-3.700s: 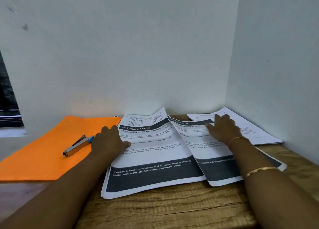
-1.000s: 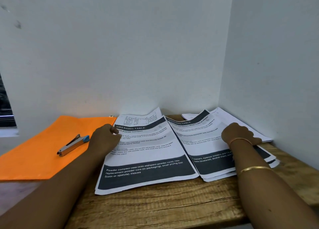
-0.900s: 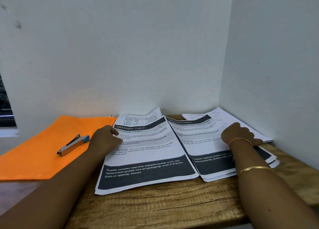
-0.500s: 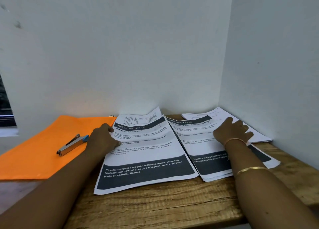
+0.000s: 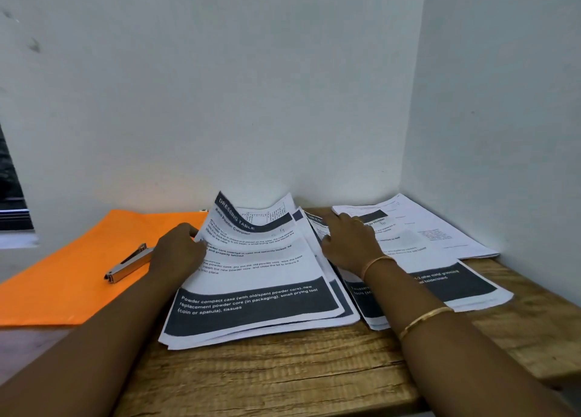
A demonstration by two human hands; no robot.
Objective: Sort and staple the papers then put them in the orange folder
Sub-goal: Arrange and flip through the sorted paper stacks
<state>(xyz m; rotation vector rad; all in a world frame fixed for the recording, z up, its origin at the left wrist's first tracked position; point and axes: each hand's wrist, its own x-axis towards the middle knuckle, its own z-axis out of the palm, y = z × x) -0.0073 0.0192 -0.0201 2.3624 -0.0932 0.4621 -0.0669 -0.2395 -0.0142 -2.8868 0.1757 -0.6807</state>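
Wooden desk (image 5: 283,375) planks fill the foreground, where a person's two bare forearms reach forward from 6 o'clock toward printed sheets set in a white-walled corner. Nearest the camera lies the left pile of papers (image 5: 251,303), its top sheet headed "DRESSING TABLE" and carrying a dark band that lists a powder compact case and other items; several sheets fan out beneath it at the near edge. The left hand (image 5: 179,251), at about 9 o'clock of that pile, grips the top sheet's left margin, fingers curled around the edge, and the far-left corner of the page is lifted and curled up off the stack. At 3 o'clock of it, a second pile of papers (image 5: 456,287) lies flat, touching or slightly overlapping the first along the middle seam. The right hand (image 5: 349,243) rests on this second pile with fingers spread and flat, pressing down and grasping nothing; two thin gold bangles (image 5: 426,319) circle the wrist and forearm. Farther off at 1 o'clock, a third set of white sheets (image 5: 434,228) lies against the right wall. At 10 o'clock, the orange folder (image 5: 63,278) lies closed and flat on the desk, with a silver stapler (image 5: 129,264) lying on top of it, just beside the left hand.
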